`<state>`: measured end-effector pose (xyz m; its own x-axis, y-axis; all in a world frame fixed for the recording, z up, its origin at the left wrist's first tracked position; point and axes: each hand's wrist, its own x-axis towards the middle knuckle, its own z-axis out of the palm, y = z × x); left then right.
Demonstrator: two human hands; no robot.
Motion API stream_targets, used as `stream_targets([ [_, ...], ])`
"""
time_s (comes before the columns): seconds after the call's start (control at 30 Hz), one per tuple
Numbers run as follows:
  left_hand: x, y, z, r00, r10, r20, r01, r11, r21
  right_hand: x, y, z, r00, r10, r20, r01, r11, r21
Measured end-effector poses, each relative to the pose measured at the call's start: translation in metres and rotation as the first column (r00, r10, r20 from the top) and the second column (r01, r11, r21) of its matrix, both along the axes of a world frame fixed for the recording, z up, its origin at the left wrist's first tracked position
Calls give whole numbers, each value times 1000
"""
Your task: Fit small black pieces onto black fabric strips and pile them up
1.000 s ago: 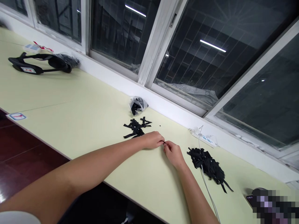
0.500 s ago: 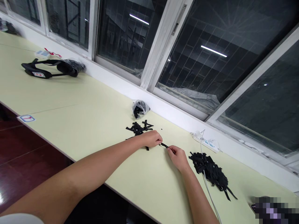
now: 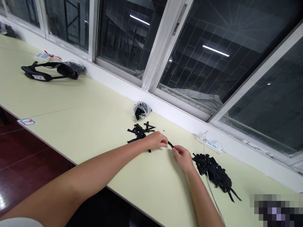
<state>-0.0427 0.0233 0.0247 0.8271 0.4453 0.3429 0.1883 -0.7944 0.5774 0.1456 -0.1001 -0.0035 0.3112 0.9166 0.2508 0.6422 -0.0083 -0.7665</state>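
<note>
The right hand (image 3: 183, 157) pinches a black strip (image 3: 170, 144) between its fingers above the tabletop (image 3: 94, 94). The left hand (image 3: 156, 140) meets the far end, apparently for steadiness; its grip cannot be confirmed. Similar strips form a smaller heap (image 3: 140, 131) and larger heap (image 3: 214, 173), presumably within reach.

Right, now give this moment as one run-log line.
right hand: pinching black strap | left hand: at strap's other end, contact unclear | smaller strap pile: beyond left wrist | larger strap pile: right of right hand
</note>
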Motion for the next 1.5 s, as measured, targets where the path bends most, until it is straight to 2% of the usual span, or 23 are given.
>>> stream_targets([
  [0.23, 5, -3, -10, 993, -102, 64, 104, 994, -36, -5, -2, 3, 999, 29, -38, -30, 1000, -6],
  [0.37, 6, -6, -10, 992, -109, 65, 105, 992, 68, -8, -1, 3, 994, 91, -59, -92, 996, -3],
  [0.53, 6, -8, -10, 984, -107, 140, 76, 975, 210, -11, -1, 3, 990, 131, -55, -130, 991, 17],
  [0.73, 6, -9, -9, 997, -39, 69, 34, 997, 72, -13, -2, 5, 991, 121, -58, -119, 992, 28],
  [1.17, 4, -11, -4, 988, -53, 146, 47, 998, 47, -13, -1, 6, 989, 122, -83, -119, 992, 43],
  [1.4, 9, -9, -10, 978, -125, 165, 86, 971, 224, -10, 0, 3, 992, 98, -80, -93, 994, 64],
  [1.5, 8, -1, -10, 968, -85, 235, 23, 967, 254, -15, 4, 0, 996, 74, -42, -71, 995, 67],
])
